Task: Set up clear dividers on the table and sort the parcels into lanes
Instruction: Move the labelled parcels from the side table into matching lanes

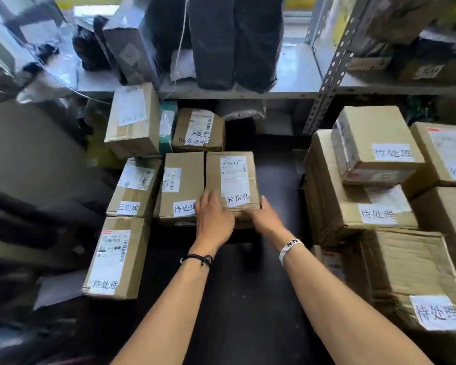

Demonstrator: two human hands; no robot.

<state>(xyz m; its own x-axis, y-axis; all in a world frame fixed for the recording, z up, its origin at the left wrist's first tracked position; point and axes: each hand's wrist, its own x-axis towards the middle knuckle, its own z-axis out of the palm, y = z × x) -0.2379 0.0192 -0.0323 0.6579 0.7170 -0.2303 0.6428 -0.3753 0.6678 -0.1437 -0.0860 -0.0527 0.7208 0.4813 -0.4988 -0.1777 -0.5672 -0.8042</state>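
Observation:
A brown parcel (232,180) with a white handwritten label lies on the dark table (248,285), at the right end of a row of parcels. My left hand (213,216) lies flat on its near left top, fingers straight. My right hand (263,216) cups its near right corner, thumb up along the side and fingers across the front face; it is blurred. To the left lie a second labelled parcel (181,185), a third (136,188) and a nearer one (116,259). No clear divider is plainly visible.
A stack of larger labelled boxes (366,206) fills the right side. More parcels (132,119) stand behind the row under a metal shelf (248,94) that carries black bags (234,40). A grey glossy panel (37,159) slants at the left.

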